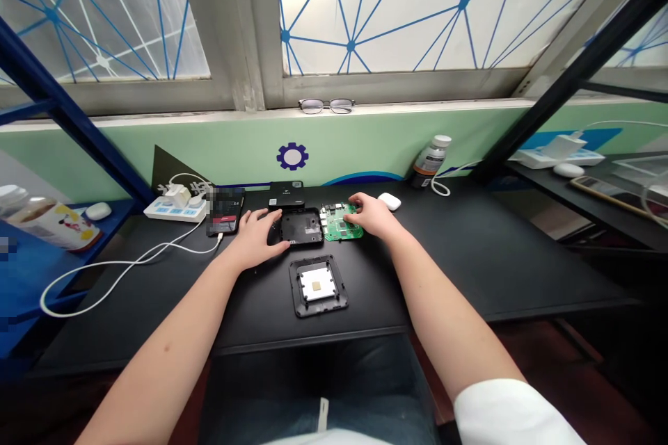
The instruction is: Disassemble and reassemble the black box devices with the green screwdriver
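Note:
A green circuit board lies flat against the right side of an open black plastic case. My right hand has its fingers curled over the board's right edge and grips it. At the case's left edge is my left hand, thumb and fingers spread apart; whether it touches the case I cannot tell for sure. Nearer to me lies a square black cover, inner side up, carrying a white metal plate with a small tan pad in its middle.
Behind the case sits a black box. A phone with a white cable and a power strip are at the left. A white earbud case and a bottle stand at the right. Glasses rest on the sill.

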A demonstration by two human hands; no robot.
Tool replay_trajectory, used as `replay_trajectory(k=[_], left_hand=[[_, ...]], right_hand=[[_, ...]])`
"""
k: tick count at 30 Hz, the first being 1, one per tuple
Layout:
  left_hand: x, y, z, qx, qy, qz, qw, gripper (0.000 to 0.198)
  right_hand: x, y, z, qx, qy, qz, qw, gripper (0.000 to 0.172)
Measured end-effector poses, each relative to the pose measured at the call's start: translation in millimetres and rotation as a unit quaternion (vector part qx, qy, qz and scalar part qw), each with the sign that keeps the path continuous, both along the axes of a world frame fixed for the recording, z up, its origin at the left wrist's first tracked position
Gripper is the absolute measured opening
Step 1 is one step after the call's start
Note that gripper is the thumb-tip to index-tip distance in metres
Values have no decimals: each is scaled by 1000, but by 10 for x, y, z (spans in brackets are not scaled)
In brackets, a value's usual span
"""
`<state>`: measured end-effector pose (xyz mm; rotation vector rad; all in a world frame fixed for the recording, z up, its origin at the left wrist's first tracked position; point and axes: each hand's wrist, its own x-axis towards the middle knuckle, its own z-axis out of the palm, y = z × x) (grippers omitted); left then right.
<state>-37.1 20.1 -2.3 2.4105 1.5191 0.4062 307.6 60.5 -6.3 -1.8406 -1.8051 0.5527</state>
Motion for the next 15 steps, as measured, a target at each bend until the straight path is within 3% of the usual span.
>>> replay_trajectory(k=[7, 15], left_hand=[[25, -16, 22, 4, 7, 3, 1000, 77], [33, -30, 39, -4, 8, 5, 1000, 77]], right_hand=[[-39, 3, 25, -23, -13, -4, 1000, 55], [-78, -41, 38, -18, -29, 13, 999, 48]])
